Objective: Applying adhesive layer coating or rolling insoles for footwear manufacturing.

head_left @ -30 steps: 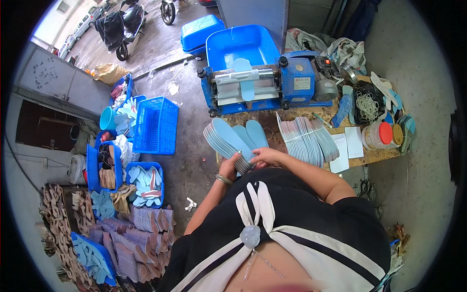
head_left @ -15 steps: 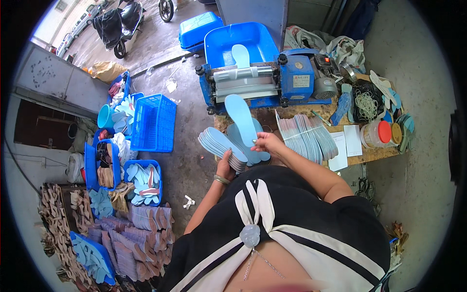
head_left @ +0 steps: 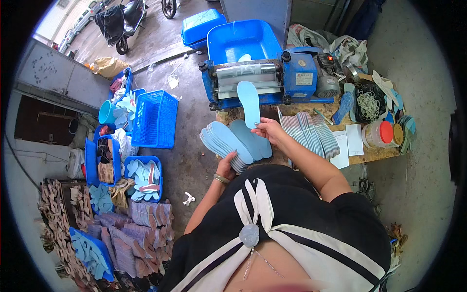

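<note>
Before the blue roller machine [head_left: 253, 72], your right hand [head_left: 268, 129] pinches one light-blue insole [head_left: 249, 104] by its near end. Your left hand [head_left: 226, 166] holds a fanned insole stack [head_left: 224, 142], thumb on top, left of the tied bundle [head_left: 312, 136] on the counter [head_left: 366, 158].

No words or numbers can be read for certain. A pale label [head_left: 305, 79] with a small red mark and fine dark print sits on the blue housing [head_left: 302, 91] of the roller machine [head_left: 243, 72], along the far edge of the table [head_left: 373, 155]. Its print is too small to make out.
</note>
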Tool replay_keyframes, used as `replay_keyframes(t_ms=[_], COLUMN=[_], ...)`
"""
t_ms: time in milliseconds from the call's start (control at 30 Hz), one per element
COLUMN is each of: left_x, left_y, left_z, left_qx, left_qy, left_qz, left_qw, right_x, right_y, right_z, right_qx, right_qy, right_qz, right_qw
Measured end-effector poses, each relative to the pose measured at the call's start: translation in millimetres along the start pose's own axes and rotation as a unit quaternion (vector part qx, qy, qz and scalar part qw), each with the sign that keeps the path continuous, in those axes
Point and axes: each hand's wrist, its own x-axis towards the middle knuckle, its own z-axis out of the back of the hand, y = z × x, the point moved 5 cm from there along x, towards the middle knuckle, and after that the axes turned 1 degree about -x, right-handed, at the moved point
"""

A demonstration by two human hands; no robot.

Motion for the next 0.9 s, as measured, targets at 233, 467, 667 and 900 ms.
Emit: replay_keyframes(t_ms=[233,467,667,900], left_x=[-5.5,-8.2,-8.7,-7.9], left_y=[-0.7,0.9,2.9,3.8], left_z=[-0.7,-3.2,4.0,4.2], left_qx=[-0.002,-0.012,-0.018,-0.025], left_qy=[0.000,0.025,0.005,0.001], left_qz=[-0.009,-0.007,0.002,0.005], left_qw=[1.000,1.000,1.000,1.000], right_x=[5.1,13.1,7.0,5.4], right_y=[2.3,6.5,-1.1,-4.2], right_z=[0.6,-3.2,-5.3,-2.6], right_qx=[0.007,0.012,0.012,0.013], right_qy=[-0.003,-0.002,-0.002,-0.006], right_qz=[0.000,0.007,0.008,0.007], right_qw=[1.000,1.000,1.000,1.000])
